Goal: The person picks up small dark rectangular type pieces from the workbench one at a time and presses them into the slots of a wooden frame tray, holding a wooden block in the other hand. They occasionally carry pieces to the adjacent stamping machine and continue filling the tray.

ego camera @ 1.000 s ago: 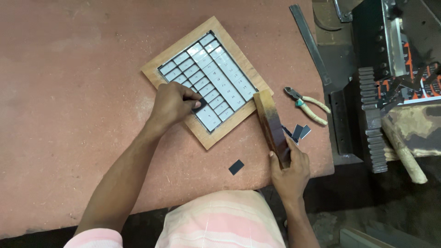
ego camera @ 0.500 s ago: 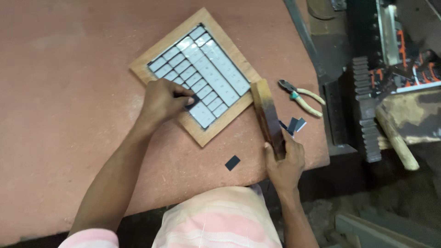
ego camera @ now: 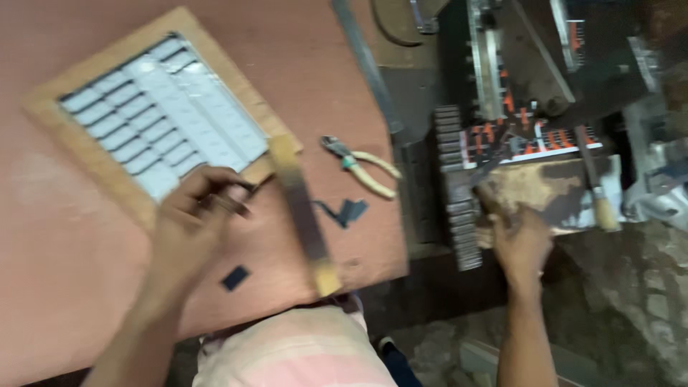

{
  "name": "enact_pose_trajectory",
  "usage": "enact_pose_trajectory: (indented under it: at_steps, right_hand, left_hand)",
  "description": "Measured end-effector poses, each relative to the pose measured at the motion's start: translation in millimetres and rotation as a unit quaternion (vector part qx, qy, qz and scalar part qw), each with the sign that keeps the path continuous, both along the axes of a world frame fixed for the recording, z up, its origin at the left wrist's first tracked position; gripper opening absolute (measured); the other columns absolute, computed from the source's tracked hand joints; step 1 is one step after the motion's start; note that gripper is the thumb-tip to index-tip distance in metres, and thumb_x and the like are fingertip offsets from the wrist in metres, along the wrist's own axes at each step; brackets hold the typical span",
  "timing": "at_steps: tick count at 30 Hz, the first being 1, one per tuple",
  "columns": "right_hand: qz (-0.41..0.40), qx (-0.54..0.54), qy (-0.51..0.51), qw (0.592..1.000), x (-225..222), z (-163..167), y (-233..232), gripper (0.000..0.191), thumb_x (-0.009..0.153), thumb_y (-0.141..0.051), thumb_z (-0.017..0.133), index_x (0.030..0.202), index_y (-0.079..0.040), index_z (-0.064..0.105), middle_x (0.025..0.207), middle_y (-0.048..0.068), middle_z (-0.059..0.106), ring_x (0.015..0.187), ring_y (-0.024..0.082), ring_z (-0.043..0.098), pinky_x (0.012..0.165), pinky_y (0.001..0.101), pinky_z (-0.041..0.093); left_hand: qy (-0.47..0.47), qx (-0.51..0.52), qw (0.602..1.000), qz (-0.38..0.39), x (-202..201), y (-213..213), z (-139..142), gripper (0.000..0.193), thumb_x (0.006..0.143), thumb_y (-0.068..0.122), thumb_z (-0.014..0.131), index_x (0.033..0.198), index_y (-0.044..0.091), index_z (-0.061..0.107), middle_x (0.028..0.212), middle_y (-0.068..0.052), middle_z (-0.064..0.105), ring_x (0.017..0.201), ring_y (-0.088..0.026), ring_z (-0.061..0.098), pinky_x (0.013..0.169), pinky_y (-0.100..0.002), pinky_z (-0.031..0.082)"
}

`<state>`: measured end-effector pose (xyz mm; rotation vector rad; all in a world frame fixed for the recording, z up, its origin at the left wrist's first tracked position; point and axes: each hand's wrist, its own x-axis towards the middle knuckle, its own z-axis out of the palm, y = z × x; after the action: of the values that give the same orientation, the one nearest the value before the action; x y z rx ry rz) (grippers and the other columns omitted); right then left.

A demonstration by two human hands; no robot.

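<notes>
Head view: the left hand (ego camera: 192,223) rests on the lower corner of the frame (ego camera: 154,115), fingers curled narrow over a small dark piece; the view is too blurred to tell more. The right hand (ego camera: 519,245) reaches off the table, fingers closed on a wooden handle (ego camera: 494,204) by the block (ego camera: 552,193). A bar (ego camera: 301,215) overhangs the edge, unheld; a nudge could drop it. The red table (ego camera: 64,272) also holds pliers (ego camera: 362,166) and scraps (ego camera: 235,277); a cluttered machine (ego camera: 502,86) stands beside it.
</notes>
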<state>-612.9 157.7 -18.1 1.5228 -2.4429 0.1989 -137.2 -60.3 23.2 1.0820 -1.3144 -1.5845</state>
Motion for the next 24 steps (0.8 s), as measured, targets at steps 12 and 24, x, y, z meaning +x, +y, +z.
enact_pose_trajectory:
  at_steps: [12, 24]
  right_hand:
    - [0.017, -0.096, -0.218, 0.971, -13, 23, 19, 0.039, 0.090, -0.022, 0.077, 0.114, 0.001, 0.058, 0.100, 0.023, 0.066, 0.088, 0.041, 0.067, 0.077, 0.0448, 0.054]
    - [0.144, 0.160, -0.250, 0.944, -13, 53, -10, 0.041, 0.083, -0.005, 0.066, 0.120, 0.002, 0.050, 0.080, 0.031, 0.067, 0.079, 0.053, 0.065, 0.067, 0.0592, 0.049]
  left_hand:
    - [0.091, 0.303, 0.939, -0.135, -291, 80, -47, 0.015, 0.091, 0.008, 0.074, 0.094, -0.007, 0.071, 0.075, -0.008, 0.071, 0.059, -0.011, 0.067, 0.057, -0.026, 0.058]
    - [-0.011, 0.232, 0.972, -0.034, -314, 105, -59, 0.019, 0.088, 0.014, 0.077, 0.081, 0.000, 0.067, 0.062, -0.004, 0.065, 0.047, -0.008, 0.060, 0.040, -0.026, 0.047]
